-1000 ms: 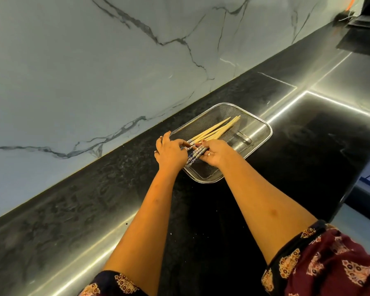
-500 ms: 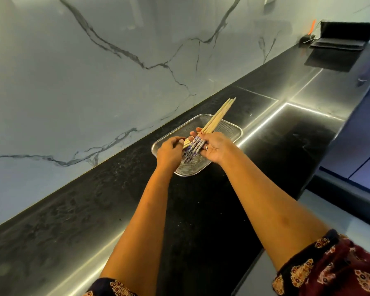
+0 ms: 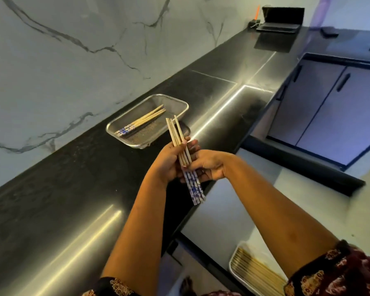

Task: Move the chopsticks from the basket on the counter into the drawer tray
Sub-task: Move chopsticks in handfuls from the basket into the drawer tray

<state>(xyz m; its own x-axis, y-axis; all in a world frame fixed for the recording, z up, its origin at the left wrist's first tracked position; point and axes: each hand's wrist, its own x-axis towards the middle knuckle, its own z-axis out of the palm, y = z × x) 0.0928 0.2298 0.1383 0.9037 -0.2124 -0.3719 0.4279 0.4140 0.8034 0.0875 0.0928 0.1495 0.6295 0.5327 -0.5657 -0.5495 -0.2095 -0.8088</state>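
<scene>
Head view: left hand point(image 3: 169, 165) and right hand point(image 3: 207, 167) both clasp chopsticks point(image 3: 185, 159), forearms converging.

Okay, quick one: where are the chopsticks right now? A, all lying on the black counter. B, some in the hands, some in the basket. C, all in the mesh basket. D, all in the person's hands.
B: both hands grip a bundle of wooden blue-patterned chopsticks, while several more lie in the metal mesh basket.

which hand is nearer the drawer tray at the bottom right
Right. The right hand sits on the side toward the drawer tray; the left hand is farther, over the counter edge. Both hold the chopstick bundle well above it.
</scene>
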